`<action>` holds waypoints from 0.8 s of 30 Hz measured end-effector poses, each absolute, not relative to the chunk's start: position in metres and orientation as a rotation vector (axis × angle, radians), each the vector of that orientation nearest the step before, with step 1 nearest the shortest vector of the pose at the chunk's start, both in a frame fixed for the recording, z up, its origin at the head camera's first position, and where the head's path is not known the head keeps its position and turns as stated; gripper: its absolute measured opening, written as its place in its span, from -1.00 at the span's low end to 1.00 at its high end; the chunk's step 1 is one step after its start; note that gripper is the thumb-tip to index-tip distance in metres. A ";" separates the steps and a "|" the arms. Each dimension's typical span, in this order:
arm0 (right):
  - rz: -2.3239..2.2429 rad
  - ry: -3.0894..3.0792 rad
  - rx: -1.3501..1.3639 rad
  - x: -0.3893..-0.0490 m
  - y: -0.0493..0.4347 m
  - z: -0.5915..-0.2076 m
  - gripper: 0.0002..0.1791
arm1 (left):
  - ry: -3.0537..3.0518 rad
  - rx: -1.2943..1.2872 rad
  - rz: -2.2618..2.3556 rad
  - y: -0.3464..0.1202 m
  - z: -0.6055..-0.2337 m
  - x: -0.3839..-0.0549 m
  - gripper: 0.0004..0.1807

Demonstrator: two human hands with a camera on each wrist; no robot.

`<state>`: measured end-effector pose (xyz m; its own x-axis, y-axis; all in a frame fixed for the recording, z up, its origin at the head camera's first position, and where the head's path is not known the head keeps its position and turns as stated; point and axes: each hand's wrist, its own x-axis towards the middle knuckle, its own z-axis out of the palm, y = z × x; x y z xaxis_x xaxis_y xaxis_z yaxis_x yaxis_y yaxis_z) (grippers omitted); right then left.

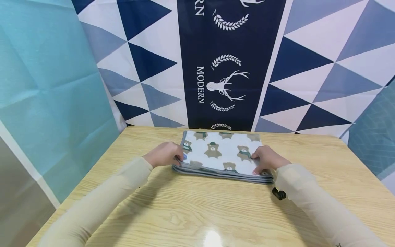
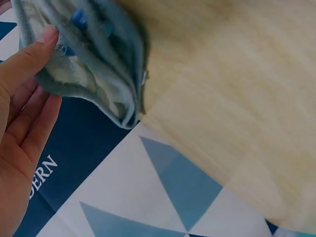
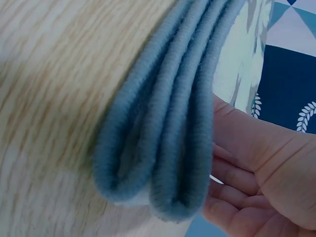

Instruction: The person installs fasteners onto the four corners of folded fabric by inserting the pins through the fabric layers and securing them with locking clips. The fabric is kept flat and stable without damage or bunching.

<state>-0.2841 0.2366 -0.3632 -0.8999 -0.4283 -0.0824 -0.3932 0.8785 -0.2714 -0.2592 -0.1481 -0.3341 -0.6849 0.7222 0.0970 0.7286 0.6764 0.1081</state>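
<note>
A folded blanket with a white bear print and grey-blue trim lies near the far side of the table. At its left front corner my left hand pinches the edge. The left wrist view shows that thumb on the trim, fingers behind the layers, which spread apart at the corner. My right hand grips the right side, thumb and forefinger apart on the printed top. In the right wrist view, stacked folds stand beside that hand's curled fingers; its thumb tip is hidden there.
The wooden table extends toward me and to both sides. Behind its far edge hangs a patterned cloth with triangles and a deer head. A pale blue panel stands at left. A small black device sits under my right wrist.
</note>
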 end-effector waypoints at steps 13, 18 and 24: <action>-0.303 2.882 -0.662 -0.274 0.267 -0.363 -0.22 | -2.761 -1.195 -0.317 -0.142 -0.365 -0.257 -0.89; -0.322 2.873 -0.689 -0.263 0.264 -0.363 -0.24 | -2.820 -0.979 -0.416 -0.147 -0.362 -0.244 -0.81; -0.507 3.009 -0.584 -0.241 0.241 -0.348 -0.23 | -2.727 -0.650 -0.586 -0.139 -0.350 -0.232 -0.53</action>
<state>-0.2412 0.2414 -0.3478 -0.9287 -0.3698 0.0274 -0.3584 0.8761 -0.3224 -0.2315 -0.1393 -0.3503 -0.8606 0.3679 0.3521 0.4801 0.8169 0.3198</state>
